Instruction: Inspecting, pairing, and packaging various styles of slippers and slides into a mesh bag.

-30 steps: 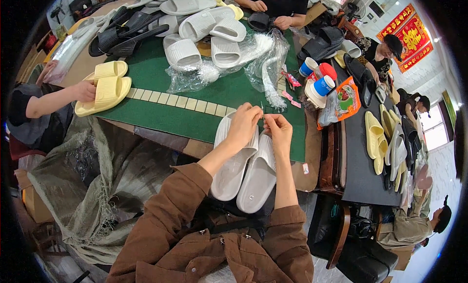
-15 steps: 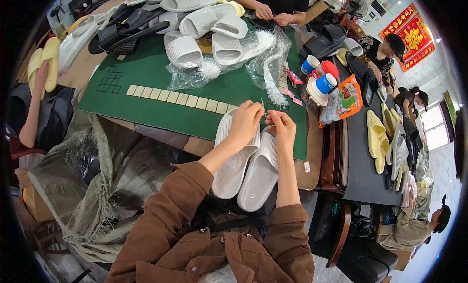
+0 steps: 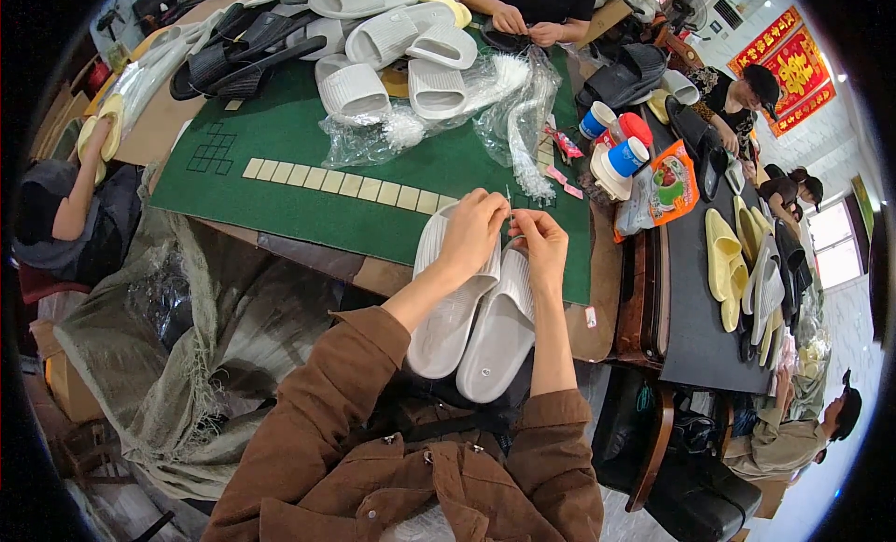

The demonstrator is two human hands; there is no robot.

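Note:
A pair of light grey slide slippers stands side by side at the table's near edge, the left slipper [image 3: 441,332] and the right slipper [image 3: 494,357], toes toward the green mat. Above their ribbed straps, my left hand [image 3: 474,232] pinches a thin whitish strand [image 3: 509,195] whose tip points upward. Close beside it, the fingers of my right hand [image 3: 541,245] are pressed together at the strand's lower part. Exactly how the strand runs between the fingertips and the straps is hidden. Both wrists rest over the slippers.
Beyond lie a row of cream tiles [image 3: 347,186], bundles of white strands in clear bags [image 3: 528,164] and heaped grey slippers [image 3: 351,92]. Paper cups [image 3: 625,156] and an orange snack bag [image 3: 668,189] stand right. Co-workers' hands [image 3: 528,27] work across the table; another person [image 3: 70,206] sits left.
My hands stay at nearly the same spot, with the fingertips closer together. The person at the left has leaned in and brought the yellow slippers lower. The view has shifted slightly.

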